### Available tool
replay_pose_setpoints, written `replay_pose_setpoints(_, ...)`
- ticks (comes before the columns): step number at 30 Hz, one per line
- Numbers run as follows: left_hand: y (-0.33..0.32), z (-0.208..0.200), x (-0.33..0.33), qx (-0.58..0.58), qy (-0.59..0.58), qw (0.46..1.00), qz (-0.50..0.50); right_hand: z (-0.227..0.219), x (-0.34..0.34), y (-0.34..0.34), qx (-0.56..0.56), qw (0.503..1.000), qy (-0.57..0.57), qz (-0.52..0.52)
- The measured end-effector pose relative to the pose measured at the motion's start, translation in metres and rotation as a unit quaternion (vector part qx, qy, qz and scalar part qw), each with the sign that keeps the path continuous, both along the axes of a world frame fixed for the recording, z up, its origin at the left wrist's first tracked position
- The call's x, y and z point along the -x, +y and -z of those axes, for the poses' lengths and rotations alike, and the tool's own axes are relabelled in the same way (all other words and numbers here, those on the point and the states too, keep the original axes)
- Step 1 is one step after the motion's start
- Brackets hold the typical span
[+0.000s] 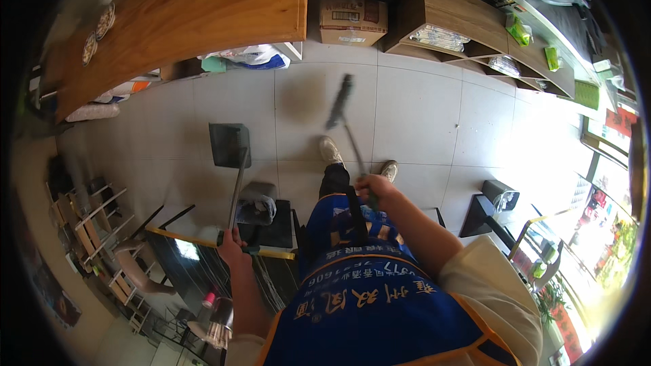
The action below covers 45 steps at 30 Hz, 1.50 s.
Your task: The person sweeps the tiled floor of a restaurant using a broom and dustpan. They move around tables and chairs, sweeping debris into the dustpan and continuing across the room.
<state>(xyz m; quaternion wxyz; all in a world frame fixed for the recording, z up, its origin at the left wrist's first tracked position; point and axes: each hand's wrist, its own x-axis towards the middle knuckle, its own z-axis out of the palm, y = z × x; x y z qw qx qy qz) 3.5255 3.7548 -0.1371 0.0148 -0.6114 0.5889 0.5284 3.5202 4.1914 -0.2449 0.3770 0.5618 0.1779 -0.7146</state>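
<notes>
Tiled floor (413, 112) — two bins (259, 191) (498, 186) bag-lined — hands (233, 249) (377, 191) grip dustpan (228, 145), broom (341, 102).

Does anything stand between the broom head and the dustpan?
Nothing visible stands between the broom head and the dustpan: only tiled floor. The left shoe is nearer the person, outside that line.

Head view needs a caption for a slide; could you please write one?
Left hand holds a long-handled dustpan, right hand a broom, above a tiled floor.
</notes>
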Motion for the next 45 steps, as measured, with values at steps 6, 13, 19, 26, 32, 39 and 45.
replay_pose_setpoints(6,-0.037,0.000,0.005,0.011,-0.030,0.999,-0.003,0.042,0.128,-0.112,0.119,0.992,-0.031,0.029)
replay_pose_setpoints(13,-0.021,-0.014,0.022,0.054,-0.056,0.997,0.015,0.121,0.194,-0.129,0.080,0.993,0.085,0.010)
replay_pose_setpoints(19,0.021,-0.017,0.027,0.028,-0.055,0.995,0.073,0.106,0.144,0.053,-0.037,0.998,0.059,-0.013)
replay_pose_setpoints(26,0.089,-0.008,0.032,0.023,-0.042,0.993,0.110,0.085,-0.031,0.318,-0.105,0.945,-0.013,0.308)
replay_pose_setpoints(32,0.153,-0.008,0.028,0.040,-0.030,0.992,0.115,0.091,-0.133,0.431,-0.164,0.918,-0.044,0.357)
replay_pose_setpoints(39,0.172,-0.003,0.032,0.018,-0.031,0.992,0.120,0.037,-0.117,0.373,-0.160,0.945,-0.004,0.284)
replay_pose_setpoints(45,0.138,0.017,0.057,-0.007,-0.031,0.988,0.152,0.023,0.001,0.242,-0.033,0.969,0.038,0.241)
